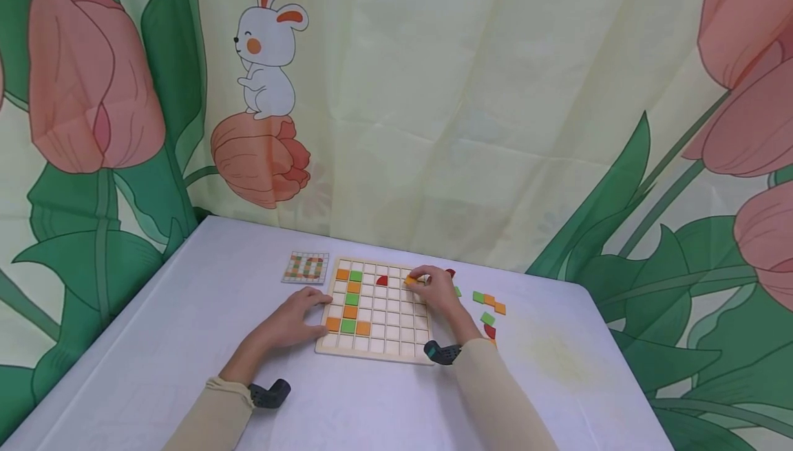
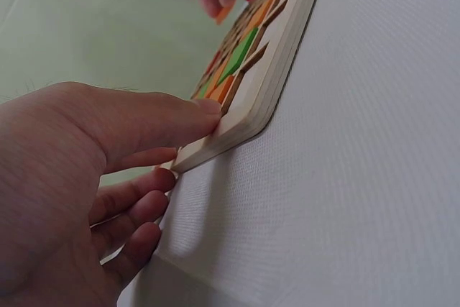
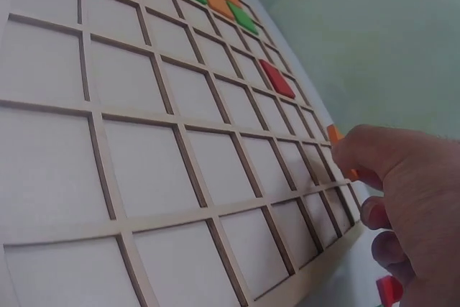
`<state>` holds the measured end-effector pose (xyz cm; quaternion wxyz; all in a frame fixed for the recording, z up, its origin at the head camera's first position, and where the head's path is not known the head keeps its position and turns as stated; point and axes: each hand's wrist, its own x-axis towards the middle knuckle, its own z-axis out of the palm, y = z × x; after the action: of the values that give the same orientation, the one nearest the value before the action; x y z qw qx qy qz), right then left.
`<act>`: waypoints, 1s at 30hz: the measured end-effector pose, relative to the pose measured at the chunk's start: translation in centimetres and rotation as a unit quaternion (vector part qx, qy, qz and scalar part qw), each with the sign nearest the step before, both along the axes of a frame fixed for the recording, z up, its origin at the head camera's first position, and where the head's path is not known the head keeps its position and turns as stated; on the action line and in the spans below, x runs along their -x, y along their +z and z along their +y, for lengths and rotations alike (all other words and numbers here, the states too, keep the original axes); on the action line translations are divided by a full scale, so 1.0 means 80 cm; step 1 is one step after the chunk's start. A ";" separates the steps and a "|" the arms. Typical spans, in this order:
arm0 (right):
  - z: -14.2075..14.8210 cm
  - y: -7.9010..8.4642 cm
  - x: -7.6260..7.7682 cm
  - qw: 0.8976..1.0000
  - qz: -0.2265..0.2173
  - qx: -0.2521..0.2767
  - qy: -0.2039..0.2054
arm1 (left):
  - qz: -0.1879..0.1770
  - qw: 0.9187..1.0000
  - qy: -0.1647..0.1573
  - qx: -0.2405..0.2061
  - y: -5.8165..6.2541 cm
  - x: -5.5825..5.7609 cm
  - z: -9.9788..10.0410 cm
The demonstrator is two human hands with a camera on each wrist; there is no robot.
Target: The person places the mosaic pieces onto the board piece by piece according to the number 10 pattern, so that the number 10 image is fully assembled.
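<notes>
A wooden grid board (image 1: 390,354) lies on the table, with orange and green square tiles in its left columns and a red quarter-round tile (image 1: 382,280) near the top. My left hand (image 1: 294,320) rests at the board's left edge. In the left wrist view its thumb (image 2: 165,118) touches the rim, while the other fingers lie loosely bent beside the edge. Over the board's upper right cells, my right hand (image 1: 438,292) pinches an orange tile (image 1: 410,279) between thumb and fingers. Most of that tile is hidden by the hand in the right wrist view.
Left of the board's top lies a small pattern card (image 1: 306,267) with a coloured grid. Loose tiles are scattered to the right, among them a green tile (image 1: 487,319), an orange tile (image 1: 500,308) and a red one (image 1: 490,331). Behind the table hangs a printed curtain (image 1: 464,127).
</notes>
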<state>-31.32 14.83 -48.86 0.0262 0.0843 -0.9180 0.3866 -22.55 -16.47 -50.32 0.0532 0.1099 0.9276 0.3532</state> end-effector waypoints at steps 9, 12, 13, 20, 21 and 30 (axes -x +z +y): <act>-0.021 -0.005 0.003 1.000 -0.017 0.005 0.020 | 0.001 1.000 -0.003 -0.008 -0.002 0.001 -0.001; -0.027 -0.007 0.004 0.999 -0.027 0.008 0.019 | 0.001 1.000 -0.003 -0.008 -0.002 0.001 -0.001; -0.029 -0.008 0.004 0.999 -0.030 0.009 0.018 | 0.000 1.000 -0.003 -0.008 -0.002 0.001 -0.001; -0.035 -0.011 0.007 0.999 -0.035 -0.005 0.015 | -0.003 1.000 0.003 -0.006 -0.002 0.001 -0.001; -0.036 -0.011 0.007 0.999 -0.034 -0.009 0.017 | 0.000 1.000 0.001 -0.005 -0.002 0.001 -0.001; -0.038 -0.003 0.011 0.999 -0.032 -0.033 0.024 | 0.000 1.000 0.003 -0.006 -0.002 0.000 -0.001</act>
<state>-32.18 11.78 -49.09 -0.0157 0.0949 -0.9285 0.3587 -22.56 -16.57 -50.45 0.0511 0.1076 0.9258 0.3587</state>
